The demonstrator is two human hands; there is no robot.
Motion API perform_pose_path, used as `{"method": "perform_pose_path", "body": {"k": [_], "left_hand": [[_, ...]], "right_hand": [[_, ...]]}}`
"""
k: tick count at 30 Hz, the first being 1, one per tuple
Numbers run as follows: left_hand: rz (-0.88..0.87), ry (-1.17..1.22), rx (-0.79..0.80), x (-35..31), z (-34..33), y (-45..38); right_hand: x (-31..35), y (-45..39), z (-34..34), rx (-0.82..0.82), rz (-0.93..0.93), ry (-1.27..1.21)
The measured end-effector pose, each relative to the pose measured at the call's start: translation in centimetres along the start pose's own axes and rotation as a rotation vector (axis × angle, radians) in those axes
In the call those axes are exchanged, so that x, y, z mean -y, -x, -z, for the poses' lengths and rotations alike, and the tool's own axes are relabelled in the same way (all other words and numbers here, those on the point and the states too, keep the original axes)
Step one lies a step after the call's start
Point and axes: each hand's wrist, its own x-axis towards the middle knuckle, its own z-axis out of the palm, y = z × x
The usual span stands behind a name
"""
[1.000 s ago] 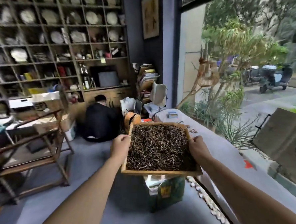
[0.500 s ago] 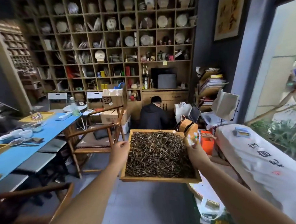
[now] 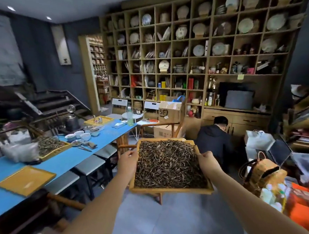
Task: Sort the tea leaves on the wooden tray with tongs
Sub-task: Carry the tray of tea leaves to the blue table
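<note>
I carry a square wooden tray [image 3: 170,189] in the air at chest height, filled with dark, thin tea leaves [image 3: 168,164]. My left hand [image 3: 128,162] grips the tray's left rim and my right hand [image 3: 206,162] grips its right rim. Metal tongs [image 3: 84,148] lie on the blue table [image 3: 66,161] to my left, near several small bowls. Neither hand touches them.
On the blue table sit an empty yellow tray [image 3: 25,180], a yellow tray of leaves [image 3: 51,145], white cups [image 3: 79,135] and a kettle [image 3: 71,122]. Grey stools [image 3: 90,165] and wooden chairs line its near side. A person [image 3: 214,140] crouches by the shelf wall. A woven basket [image 3: 264,173] stands right.
My view has swung left, away from the window and white counter toward the blue table and shelves. Both hands keep the same hold on the tray of leaves.
</note>
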Motion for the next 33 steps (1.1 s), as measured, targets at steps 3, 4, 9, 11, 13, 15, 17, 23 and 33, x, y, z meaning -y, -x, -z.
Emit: {"method": "perform_pose_path", "body": {"k": [3, 4, 9, 11, 13, 15, 17, 23, 33], "left_hand": [[0.025, -0.003, -0.072, 0.4, 0.6, -3.5], [0.031, -0.006, -0.093, 0.6, 0.8, -4.6], [0.097, -0.016, -0.158, 2.1, 1.6, -10.1], [0.119, -0.039, -0.176, 2.8, 1.9, -12.7], [0.140, -0.052, -0.194, 3.3, 2.2, -15.7], [0.152, -0.049, -0.220, 3.7, 2.6, -19.2], [0.152, -0.038, -0.242, 4.2, 3.0, -23.0], [0.184, -0.036, -0.305, 5.8, 4.9, -33.4], [0.267, -0.059, -0.420, 10.4, 8.2, -44.4]], "right_hand": [[2.1, -4.0, -2.7, 0.063, 0.027, 0.013], [2.7, -5.2, -3.7, 0.085, 0.041, 0.022], [5.2, -10.5, -8.7, 0.169, 0.120, -0.025], [6.2, -13.0, -11.0, 0.191, 0.103, -0.025], [7.8, -15.6, -13.3, 0.209, 0.078, -0.010], [9.4, -18.3, -15.6, 0.234, 0.086, 0.022], [11.0, -20.9, -18.1, 0.261, 0.111, 0.017], [16.0, -28.9, -25.6, 0.282, 0.161, 0.051], [21.7, -37.1, -37.7, 0.404, 0.210, 0.108]]}}
